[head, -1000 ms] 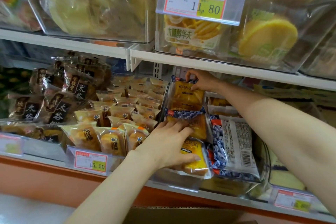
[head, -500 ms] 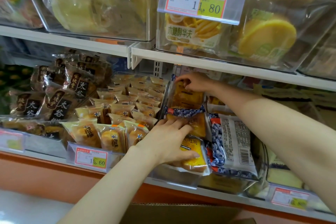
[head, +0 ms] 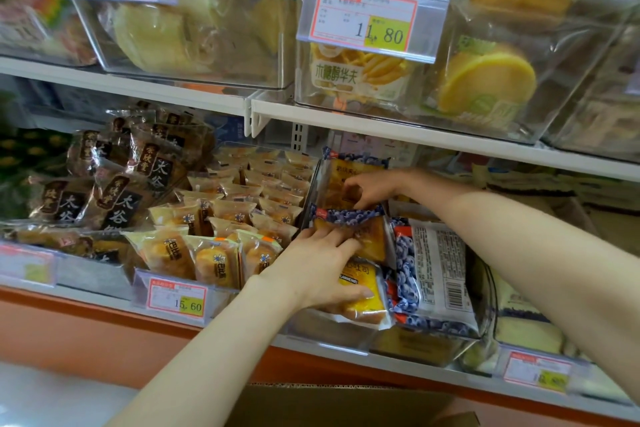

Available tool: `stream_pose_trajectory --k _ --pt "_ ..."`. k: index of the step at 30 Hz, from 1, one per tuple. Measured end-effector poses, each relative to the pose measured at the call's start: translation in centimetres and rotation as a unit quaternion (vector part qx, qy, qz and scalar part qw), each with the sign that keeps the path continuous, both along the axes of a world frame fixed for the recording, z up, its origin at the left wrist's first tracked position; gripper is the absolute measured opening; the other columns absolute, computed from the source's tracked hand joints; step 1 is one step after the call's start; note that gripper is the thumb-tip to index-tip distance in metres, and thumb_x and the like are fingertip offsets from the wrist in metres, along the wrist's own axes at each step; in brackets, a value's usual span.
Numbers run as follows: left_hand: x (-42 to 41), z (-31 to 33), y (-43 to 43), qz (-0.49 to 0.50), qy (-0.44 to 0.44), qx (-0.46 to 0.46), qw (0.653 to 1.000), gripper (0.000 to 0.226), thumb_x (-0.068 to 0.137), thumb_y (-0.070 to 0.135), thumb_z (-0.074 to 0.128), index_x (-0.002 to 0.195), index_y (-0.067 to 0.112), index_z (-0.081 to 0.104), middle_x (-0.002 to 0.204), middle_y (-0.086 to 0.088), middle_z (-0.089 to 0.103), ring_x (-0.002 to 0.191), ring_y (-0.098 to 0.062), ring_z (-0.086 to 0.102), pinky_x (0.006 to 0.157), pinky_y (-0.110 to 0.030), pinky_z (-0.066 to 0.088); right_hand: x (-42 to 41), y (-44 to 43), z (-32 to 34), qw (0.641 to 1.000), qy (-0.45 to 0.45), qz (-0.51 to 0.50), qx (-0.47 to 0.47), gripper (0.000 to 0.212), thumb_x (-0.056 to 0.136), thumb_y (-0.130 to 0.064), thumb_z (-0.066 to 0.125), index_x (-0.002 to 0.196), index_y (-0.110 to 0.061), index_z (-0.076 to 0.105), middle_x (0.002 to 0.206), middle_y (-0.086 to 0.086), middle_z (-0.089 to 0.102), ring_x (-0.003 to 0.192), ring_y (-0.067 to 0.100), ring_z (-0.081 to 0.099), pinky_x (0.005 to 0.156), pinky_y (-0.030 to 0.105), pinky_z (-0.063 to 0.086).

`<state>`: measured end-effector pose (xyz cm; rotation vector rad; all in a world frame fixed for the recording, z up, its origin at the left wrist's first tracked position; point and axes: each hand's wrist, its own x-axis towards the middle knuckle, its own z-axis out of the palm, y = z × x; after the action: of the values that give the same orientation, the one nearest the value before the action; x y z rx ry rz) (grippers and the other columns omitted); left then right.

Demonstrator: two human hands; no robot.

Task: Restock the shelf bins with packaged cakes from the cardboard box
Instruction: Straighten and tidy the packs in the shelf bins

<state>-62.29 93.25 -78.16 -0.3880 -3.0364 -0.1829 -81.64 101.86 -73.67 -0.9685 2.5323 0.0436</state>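
Spanning the view, the lower shelf [head: 332, 346] carries clear bins, with the cardboard box [head: 346, 406] showing below it at the bottom edge. One clear bin [head: 329, 329] holds three packaged cakes in a line, front to back. The left hand [head: 322, 270] lies flat with straight fingers pressing on the middle cake [head: 372, 237], its palm over the front cake [head: 363, 302]. The right hand [head: 372, 189], fingers curled, pinches the rear cake [head: 341, 173] near its lower edge.
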Motion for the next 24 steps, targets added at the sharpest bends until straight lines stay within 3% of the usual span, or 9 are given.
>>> stream_pose_trajectory --k 2,4,8,13,16,20,24 --pt "0.0 0.0 0.0 0.0 0.001 0.001 1.0 0.07 0.085 0.063 0.046 0.142 0.025 0.032 0.15 0.0 0.031 0.138 -0.021 0.024 0.114 -0.036 0.017 0.0 0.1 0.0 0.998 -0.025 -0.021 -0.053 0.058 0.085 -0.013 0.067 0.136 -0.017 0.039 0.137 0.011 0.045 0.123 0.028 0.046 0.102 0.038 0.041" --pt "0.0 -0.1 0.0 -0.002 0.001 0.004 1.0 0.07 0.085 0.063 0.046 0.142 0.025 0.032 0.149 0.001 0.031 0.138 -0.02 0.024 0.114 -0.036 0.017 -0.2 0.6 0.3 0.99 -0.055 -0.036 -0.123 0.052 0.08 -0.006 0.071 0.121 -0.022 0.044 0.125 0.015 0.052 0.111 0.033 0.055 0.093 0.046 0.049" --pt "-0.1 -0.1 -0.1 -0.003 0.001 0.007 1.0 0.07 0.085 0.063 0.046 0.142 0.025 0.032 0.149 0.001 0.032 0.138 -0.02 0.026 0.114 -0.037 0.018 -0.3 1.3 0.7 0.98 -0.073 -0.016 -0.185 0.037 0.079 0.006 0.067 0.094 -0.019 0.044 0.098 0.009 0.051 0.092 0.025 0.053 0.068 0.031 0.051" --pt "-0.1 -0.1 0.0 -0.002 -0.004 0.009 1.0 0.069 0.085 0.063 0.047 0.141 0.025 0.033 0.148 0.001 0.032 0.137 -0.02 0.026 0.114 -0.036 0.018 -0.8 1.4 1.0 0.968 0.006 -0.016 -0.249 0.036 0.078 0.005 0.067 0.076 -0.027 0.049 0.106 0.007 0.055 0.103 0.024 0.053 0.083 0.035 0.047" --pt "-0.3 -0.1 0.0 0.001 -0.008 0.008 1.0 0.07 0.084 0.063 0.047 0.141 0.025 0.034 0.148 0.0 0.032 0.137 -0.021 0.026 0.113 -0.036 0.018 -1.5 1.6 1.0 0.963 0.079 -0.015 -0.256 0.032 0.077 0.001 0.07 0.078 -0.026 0.052 0.103 -0.002 0.053 0.104 0.019 0.051 0.083 0.032 0.043" --pt "-0.4 -0.1 0.0 0.004 -0.008 0.008 1.0 0.07 0.084 0.064 0.047 0.141 0.025 0.034 0.149 0.0 0.031 0.137 -0.021 0.025 0.113 -0.037 0.018 -1.6 1.5 -0.1 0.979 0.119 0.022 -0.164 0.03 0.075 -0.013 0.074 0.088 -0.027 0.05 0.103 -0.005 0.054 0.1 0.023 0.054 0.084 0.039 0.048" --pt "-0.5 -0.2 0.0 0.004 -0.009 0.007 1.0 0.071 0.084 0.064 0.047 0.141 0.025 0.033 0.15 0.0 0.03 0.138 -0.021 0.024 0.114 -0.037 0.017 -1.6 1.4 0.0 0.971 0.142 -0.02 -0.191 0.051 0.073 -0.026 0.079 0.111 -0.021 0.045 0.113 0.003 0.054 0.102 0.023 0.054 0.082 0.037 0.046"
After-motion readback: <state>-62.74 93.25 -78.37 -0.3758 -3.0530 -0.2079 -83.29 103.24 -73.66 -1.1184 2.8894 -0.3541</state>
